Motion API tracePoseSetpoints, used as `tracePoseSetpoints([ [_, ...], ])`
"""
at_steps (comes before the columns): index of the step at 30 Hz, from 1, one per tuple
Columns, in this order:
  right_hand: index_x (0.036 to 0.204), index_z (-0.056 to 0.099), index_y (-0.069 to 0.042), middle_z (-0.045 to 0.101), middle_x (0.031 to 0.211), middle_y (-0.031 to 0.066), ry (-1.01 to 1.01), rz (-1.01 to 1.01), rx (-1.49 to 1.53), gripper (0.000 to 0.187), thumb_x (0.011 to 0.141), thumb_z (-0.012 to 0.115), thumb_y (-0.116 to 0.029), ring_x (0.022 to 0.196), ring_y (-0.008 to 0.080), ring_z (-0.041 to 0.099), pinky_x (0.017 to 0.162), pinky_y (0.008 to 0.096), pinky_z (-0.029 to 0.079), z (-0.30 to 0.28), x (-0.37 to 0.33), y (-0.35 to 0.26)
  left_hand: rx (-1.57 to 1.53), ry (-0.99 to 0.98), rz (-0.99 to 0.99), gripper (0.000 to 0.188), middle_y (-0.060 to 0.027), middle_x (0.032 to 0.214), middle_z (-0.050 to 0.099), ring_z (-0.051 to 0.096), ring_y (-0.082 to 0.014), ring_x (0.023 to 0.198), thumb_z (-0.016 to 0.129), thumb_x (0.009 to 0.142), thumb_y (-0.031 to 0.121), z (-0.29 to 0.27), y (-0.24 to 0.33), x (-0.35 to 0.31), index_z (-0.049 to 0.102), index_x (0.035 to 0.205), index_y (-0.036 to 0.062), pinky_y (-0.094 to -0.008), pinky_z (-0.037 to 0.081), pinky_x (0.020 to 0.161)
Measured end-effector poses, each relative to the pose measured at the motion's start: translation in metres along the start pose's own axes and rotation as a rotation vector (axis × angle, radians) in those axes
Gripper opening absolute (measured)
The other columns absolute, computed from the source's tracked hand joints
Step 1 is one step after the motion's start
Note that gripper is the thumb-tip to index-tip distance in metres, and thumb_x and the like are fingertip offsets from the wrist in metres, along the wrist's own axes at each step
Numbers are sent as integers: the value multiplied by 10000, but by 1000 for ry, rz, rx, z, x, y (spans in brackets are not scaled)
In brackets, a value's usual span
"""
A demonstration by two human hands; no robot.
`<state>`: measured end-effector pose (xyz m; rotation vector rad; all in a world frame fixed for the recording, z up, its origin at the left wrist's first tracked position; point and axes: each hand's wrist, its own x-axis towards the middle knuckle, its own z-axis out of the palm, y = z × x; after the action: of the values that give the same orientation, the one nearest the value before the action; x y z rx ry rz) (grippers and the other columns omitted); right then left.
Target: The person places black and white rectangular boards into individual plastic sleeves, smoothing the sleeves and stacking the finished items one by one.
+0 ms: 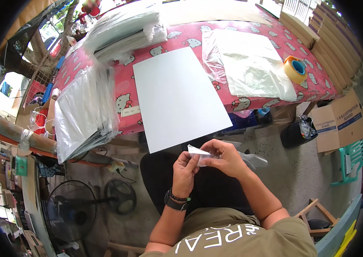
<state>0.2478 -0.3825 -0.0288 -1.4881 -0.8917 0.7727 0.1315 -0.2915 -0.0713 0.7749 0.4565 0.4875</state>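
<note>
Pinching fingers, head view: left hand [183, 166] has thumb and forefinger pressed on one end of the film; right hand [228, 158] pinches its other side, fingertips close together.
Clear film [256, 160]: held between both hands in front of the body, a loose tail hanging out toward 3 o'clock; its white corner may be paper or glare.
Done so far: the film is off the table [123, 79] and in both hands; the pile of plastic-covered sheets [85, 109] at 10 o'clock and the taller stack [119, 32] at 11 look already bagged, as a judgement.
Left to do: handling of the film looks unfinished, since it is bunched in the fingers; beyond that I cannot tell.
White board [181, 103]: at 11 o'clock from the hands, bare, with no plastic round it, its near end jutting past the table edge.
Flat plastic bags [254, 64]: at 1 o'clock on the table, seemingly without boards inside; the tape roll [296, 69] stands just beside them.
Black bin [293, 139]: between 2 and 3 o'clock on the floor, crumpled plastic [307, 127] at its mouth.
Cardboard box [340, 122]: beyond the bin toward 3 o'clock, contents hidden.
Blue containers [243, 122]: under the table toward 1 o'clock, contents unclear.
</note>
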Motion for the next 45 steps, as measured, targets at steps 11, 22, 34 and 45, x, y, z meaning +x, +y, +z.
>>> tracePoseSetpoints([
  [11,783,585,4,527,616,-24,150,78,187,122,804,592,-115,560,43,427,492,200,358,12,-2,12,93,-78,325,133,-58,963,524,509,-104,850,604,742,38,2,2,-3,488,807,32,-214,402,748],
  [22,731,545,-2,452,522,-7,119,-123,-127,121,796,591,-93,493,36,385,429,202,328,16,-9,-1,0,21,122,133,0,704,559,498,-35,645,542,845,144,0,12,-5,559,802,20,-176,398,593],
  [34,832,480,-40,517,703,73,-157,-5,1052,191,887,452,-221,652,169,515,536,310,423,-1,-6,16,-276,-425,-111,223,8,689,543,497,-60,597,585,809,236,-28,22,-14,507,823,28,-196,398,537],
  [45,777,453,-61,479,558,10,84,-57,571,294,893,422,-329,358,32,374,310,170,267,-67,-12,-34,728,-177,-110,482,-78,969,547,505,-151,898,683,711,284,-93,92,-38,522,1051,-18,-265,402,770],
])
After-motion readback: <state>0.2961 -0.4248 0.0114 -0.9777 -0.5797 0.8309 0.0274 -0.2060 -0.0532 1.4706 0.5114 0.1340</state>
